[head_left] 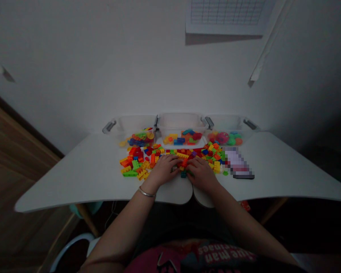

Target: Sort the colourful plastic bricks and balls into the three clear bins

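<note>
Here the left hand (165,168) and right hand (202,174) nearly meet, an orange brick (184,163) between them at the near side of the brick pile (136,164) on the desk (96,174); whether fingers grip it, dim light won't tell! A careless wrist nudge could sweep the teal brick (183,174) over the front edge.

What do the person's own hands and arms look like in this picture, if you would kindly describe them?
The left hand and right hand are both ungloved, with no sleeve showing on either forearm. A thin silvery bangle circles the left wrist; none shows on the right. The top worn is pink and dark with pale lettering.
</note>
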Motion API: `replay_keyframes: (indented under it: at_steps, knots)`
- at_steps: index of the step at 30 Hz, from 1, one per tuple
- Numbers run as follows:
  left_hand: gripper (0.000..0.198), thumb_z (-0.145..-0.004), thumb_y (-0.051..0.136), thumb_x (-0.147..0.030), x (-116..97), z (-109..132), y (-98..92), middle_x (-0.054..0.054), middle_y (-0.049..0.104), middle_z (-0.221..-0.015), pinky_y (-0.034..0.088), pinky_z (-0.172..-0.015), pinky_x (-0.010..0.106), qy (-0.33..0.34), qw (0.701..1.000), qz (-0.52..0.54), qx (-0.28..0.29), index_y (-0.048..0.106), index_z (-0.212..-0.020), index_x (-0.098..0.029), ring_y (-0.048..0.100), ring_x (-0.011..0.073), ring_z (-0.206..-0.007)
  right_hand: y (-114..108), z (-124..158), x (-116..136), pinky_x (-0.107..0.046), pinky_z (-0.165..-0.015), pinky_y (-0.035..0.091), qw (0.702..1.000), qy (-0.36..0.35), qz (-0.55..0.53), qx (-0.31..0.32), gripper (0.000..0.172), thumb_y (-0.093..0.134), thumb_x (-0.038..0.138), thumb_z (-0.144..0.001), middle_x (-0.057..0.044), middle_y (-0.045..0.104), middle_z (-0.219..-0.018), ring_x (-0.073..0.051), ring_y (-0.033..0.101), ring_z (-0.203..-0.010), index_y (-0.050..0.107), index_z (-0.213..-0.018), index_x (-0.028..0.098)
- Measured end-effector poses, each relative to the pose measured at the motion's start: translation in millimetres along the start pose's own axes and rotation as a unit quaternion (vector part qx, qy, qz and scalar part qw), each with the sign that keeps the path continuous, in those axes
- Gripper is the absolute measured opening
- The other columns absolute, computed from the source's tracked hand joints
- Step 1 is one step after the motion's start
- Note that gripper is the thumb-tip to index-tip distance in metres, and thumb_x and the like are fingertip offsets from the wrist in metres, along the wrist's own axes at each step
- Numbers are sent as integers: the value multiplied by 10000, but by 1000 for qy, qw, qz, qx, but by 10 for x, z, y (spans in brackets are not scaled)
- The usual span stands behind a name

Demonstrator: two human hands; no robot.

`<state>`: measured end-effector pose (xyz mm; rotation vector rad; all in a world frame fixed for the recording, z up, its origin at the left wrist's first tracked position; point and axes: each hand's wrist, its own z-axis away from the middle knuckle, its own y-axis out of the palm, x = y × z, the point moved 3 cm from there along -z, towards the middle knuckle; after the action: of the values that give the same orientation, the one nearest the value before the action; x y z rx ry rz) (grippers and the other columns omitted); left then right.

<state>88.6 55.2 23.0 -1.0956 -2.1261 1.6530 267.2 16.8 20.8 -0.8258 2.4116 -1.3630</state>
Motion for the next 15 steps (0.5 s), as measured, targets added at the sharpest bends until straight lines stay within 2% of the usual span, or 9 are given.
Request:
replay_keyframes:
  at_steps: [4, 10, 15]
  knots:
    - [364, -904, 610, -323, 3, 0, 7, 69, 608, -1350, 385, -1114, 473, 2, 1000, -1, -2, 625, -1262, -255, 519, 239, -1275, 6, -2, 14, -425, -934, 476, 1000, 0, -1, -5, 145, 657, 137, -800, -94, 705, -1003, -270, 570, -993, 703, -931, 178]
    - [367, -910, 605, -336, -12, 2, -4, 71, 611, -1346, 387, -1114, 476, -2, 1000, 1, 0, 624, -1266, -248, 519, 242, -1273, 22, 0, 12, -461, -983, 464, 999, 38, 21, -10, 187, 707, 243, -805, -130, 683, -1111, -309, 549, -1088, 713, -976, 168]
    - [369, -920, 592, -369, -37, 0, -27, 81, 609, -1347, 388, -1113, 477, -1, 1000, -7, 1, 634, -1261, -237, 520, 254, -1270, 49, -9, 4, -454, -995, 466, 999, 38, 24, -4, 150, 689, 209, -829, -118, 692, -1116, -298, 552, -1089, 736, -966, 173]
